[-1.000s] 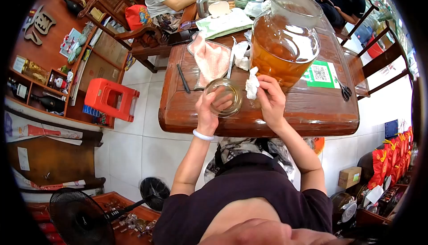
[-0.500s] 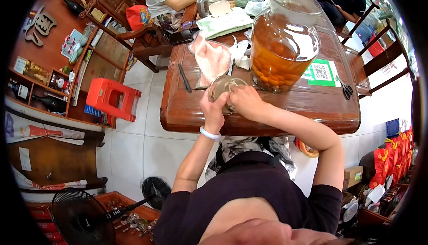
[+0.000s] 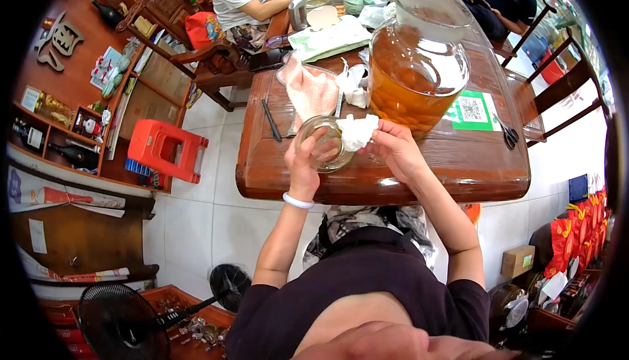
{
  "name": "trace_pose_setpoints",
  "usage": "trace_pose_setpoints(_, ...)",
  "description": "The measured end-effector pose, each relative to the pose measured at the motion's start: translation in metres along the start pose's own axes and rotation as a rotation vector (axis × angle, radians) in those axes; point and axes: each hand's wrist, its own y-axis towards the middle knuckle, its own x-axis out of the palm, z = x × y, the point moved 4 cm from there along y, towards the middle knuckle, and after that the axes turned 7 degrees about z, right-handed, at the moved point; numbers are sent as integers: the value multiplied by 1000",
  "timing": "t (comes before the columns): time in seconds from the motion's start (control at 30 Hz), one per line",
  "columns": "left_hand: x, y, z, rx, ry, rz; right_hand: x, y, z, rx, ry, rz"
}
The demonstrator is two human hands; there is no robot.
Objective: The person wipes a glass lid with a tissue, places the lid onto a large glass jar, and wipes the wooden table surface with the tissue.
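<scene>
My left hand [image 3: 304, 167] grips the rim of a round clear glass lid [image 3: 325, 157], tilted above the table's near edge. Crumpled white tissue [image 3: 358, 132] is pinched in my right hand [image 3: 398, 150], its left end at the lid's right rim. Just behind my right hand stands a large glass jar [image 3: 419, 65] holding amber liquid and orange round pieces. A pink cloth [image 3: 310, 89] lies beyond the lid, with more white tissue [image 3: 355, 85] between it and the jar.
A black pen-like stick [image 3: 271, 120] lies left on the wooden table [image 3: 445, 173]. Right of the jar are a green QR card [image 3: 473, 109] and scissors [image 3: 509, 136]. A glass kettle [image 3: 310, 0] stands farther back. Two people sit at the far sides. A red stool [image 3: 167, 148] is at left.
My right hand has drawn back to the right from the lid, and the white tissue in it now shows. The lid has shifted slightly and its opening faces me more.
</scene>
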Motion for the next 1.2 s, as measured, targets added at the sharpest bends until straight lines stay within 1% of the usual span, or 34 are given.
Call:
trace_pose_setpoints(0.03,-3,1,-4,-70,-18,-3,-3,-2,-2,27,10,-12)
trace_pose_setpoints(0.1,-5,1,-7,-66,2,-16,-15,0,2,20,-9,-10)
trace_pose_setpoints(0.17,-4,-1,-7,-107,10,-19,-24,4,7,-77,-156,-10)
trace_pose_setpoints(0.2,-4,-1,-8,-127,-6,-31,-21,4,9,-73,-157,-17)
trace_pose_setpoints(0.27,-6,0,-10,-143,-6,-25,-13,1,4,-419,-415,79)
trace_pose_setpoints(0.3,-6,0,-11,-164,-7,-26,-8,4,5,-414,-412,77)
trace_pose_setpoints(0.37,-4,-1,-12,-172,4,-29,22,-4,-4,-1049,-1170,-33)
trace_pose_setpoints(0.4,-1,-2,-13,-178,-18,-40,33,-5,1,-1139,-1295,-58)
trace_pose_setpoints(0.43,1,-3,-14,-184,-41,-53,39,-3,11,-1097,-1353,-52)
trace_pose_setpoints(0.5,3,-6,-17,-217,-61,-50,42,6,33,-921,-1477,-111)
trace_pose_setpoints(0.53,2,-5,-18,-169,-42,-57,46,6,33,-983,-1430,-98)
trace_pose_setpoints(0.57,3,-4,-19,-120,-25,-64,48,7,33,-987,-1430,-101)
trace_pose_setpoints(0.63,4,-5,-18,-130,-57,-62,45,11,35,-753,-1255,-94)
trace_pose_setpoints(0.67,6,-3,-17,-74,-33,-51,45,12,36,-752,-1256,-93)
trace_pose_setpoints(0.7,6,-3,-16,-21,-6,-40,43,11,36,-783,-1157,-41)
trace_pose_setpoints(0.73,6,-1,-14,-23,-5,-44,39,12,36,-814,-1058,13)
trace_pose_setpoints(0.77,7,0,-15,-117,-137,-80,34,16,40,-815,-1058,15)
trace_pose_setpoints(0.8,9,0,-15,-210,-269,-116,24,24,43,-611,-803,69)
trace_pose_setpoints(0.83,7,2,-16,-209,-270,-116,15,29,48,-405,-548,117)
trace_pose_setpoints(0.87,4,6,-19,-198,-226,-123,11,30,48,-349,-405,86)
trace_pose_setpoints(0.9,2,8,-20,-186,-183,-130,11,30,50,-350,-406,82)
trace_pose_setpoints(0.93,-1,10,-21,-182,-185,-130,11,29,53,-313,-324,64)
trace_pose_setpoints(0.97,-2,10,-26,-257,-207,-155,10,27,56,-273,-240,50)
trace_pose_setpoints(1.0,1,6,-27,-337,-228,-180,15,22,55,-253,-228,32)
trace_pose_setpoints(1.03,3,4,-27,-343,-228,-185,13,23,55,-255,-228,40)
trace_pose_setpoints(1.1,12,-1,-25,-310,-214,-212,9,27,57,-284,-299,-50)
trace_pose_setpoints(1.17,16,-2,-26,-365,-203,-252,4,31,59,-358,-405,-87)
trace_pose_setpoints(1.2,10,4,-33,-346,-223,-272,-2,35,67,-374,-417,-67)
